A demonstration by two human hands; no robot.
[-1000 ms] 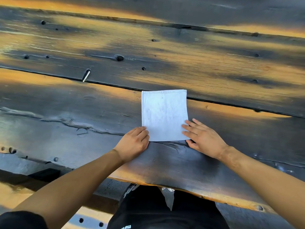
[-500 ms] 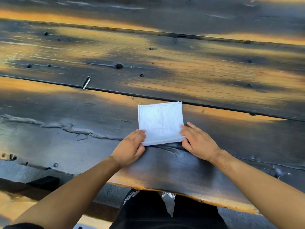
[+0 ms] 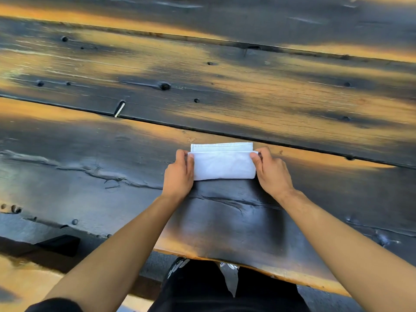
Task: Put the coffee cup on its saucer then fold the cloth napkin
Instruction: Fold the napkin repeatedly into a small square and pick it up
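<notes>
Wide dark plank desk [image 3: 85, 167] w/ orange glare patches is stretching off to the left, bare boards running well away from the hands. Small pale peg [image 3: 119, 109] is sticking out of a plank seam, far left & back of the work. Left hand [image 3: 180, 174] is pinching the napkin's left upper corner, fingers [image 3: 182, 155] curled over the edge, thumb on top. White cloth napkin [image 3: 222, 164] is lying near the desk's front edge, just short of the seam behind it; near flap is being held folded over toward the far edge, a thin strip of the lower layer showing beyond it. Right hand [image 3: 270, 174] is pinching the right upper corner the same way. Bare boards are stretching right of it too. Front desk edge is sitting just below the forearms, person's dark clothing [image 3: 202, 289] under it. Cup & saucer are out of view.
</notes>
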